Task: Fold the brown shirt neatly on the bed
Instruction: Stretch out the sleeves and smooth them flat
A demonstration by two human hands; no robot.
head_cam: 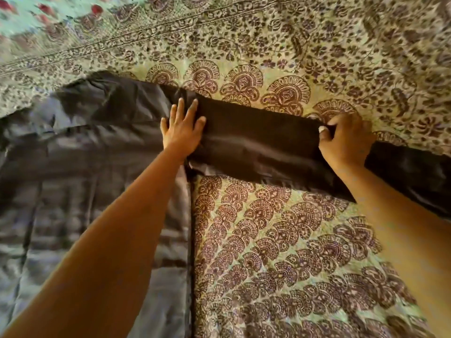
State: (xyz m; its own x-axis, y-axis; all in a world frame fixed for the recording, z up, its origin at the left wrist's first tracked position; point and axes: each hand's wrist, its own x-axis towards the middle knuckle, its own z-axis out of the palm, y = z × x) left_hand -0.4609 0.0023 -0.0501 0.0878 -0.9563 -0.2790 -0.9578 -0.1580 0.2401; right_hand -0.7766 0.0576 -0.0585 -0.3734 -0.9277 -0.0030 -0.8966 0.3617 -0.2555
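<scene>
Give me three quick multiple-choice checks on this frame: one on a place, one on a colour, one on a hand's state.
1. Where does the left hand rest?
A) on the shirt, where its sleeve begins
B) on the floor
C) in the air

2. What colour is the shirt?
A) white
B) dark brown
C) red

3. What is the right hand doing?
A) lying flat
B) hanging idle
C) gripping the sleeve

Answers:
1 A, its straight fingers lie flat on the brown fabric.
2 B, it shows dark against the patterned bedsheet.
3 C, its curled fingers pinch the sleeve's far edge.
</scene>
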